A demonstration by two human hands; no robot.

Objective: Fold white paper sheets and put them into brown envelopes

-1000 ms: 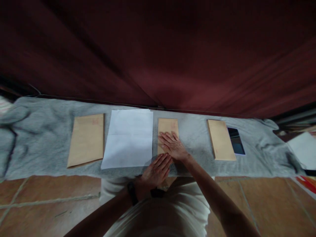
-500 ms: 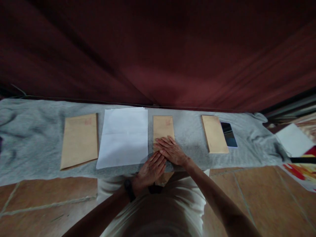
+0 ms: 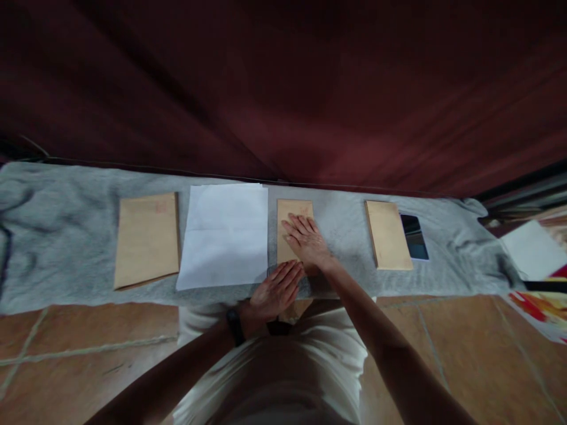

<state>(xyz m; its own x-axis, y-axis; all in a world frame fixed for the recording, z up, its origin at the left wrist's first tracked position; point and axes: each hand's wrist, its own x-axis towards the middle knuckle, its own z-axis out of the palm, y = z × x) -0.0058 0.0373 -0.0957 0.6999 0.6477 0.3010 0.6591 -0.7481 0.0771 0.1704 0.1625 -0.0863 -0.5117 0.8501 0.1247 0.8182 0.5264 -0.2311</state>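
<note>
On the grey cloth-covered surface point(image 3: 343, 221), the narrow, rectangular brown-paper envelope point(image 3: 283, 251) lies flat between the stacked white paper sheets point(image 3: 225, 236) and the narrow brown-paper stack point(image 3: 390, 236). The right hand point(image 3: 309, 242) rests on it palm down, fingers spread; the left hand point(image 3: 277, 288), fingers straight and together, lies at its near end. Flattening looks well along; whether any remains cannot be told.

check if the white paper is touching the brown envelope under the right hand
Apart. The head view shows a strip of grey cloth between the white paper and the brown envelope, along their facing edges.
</note>
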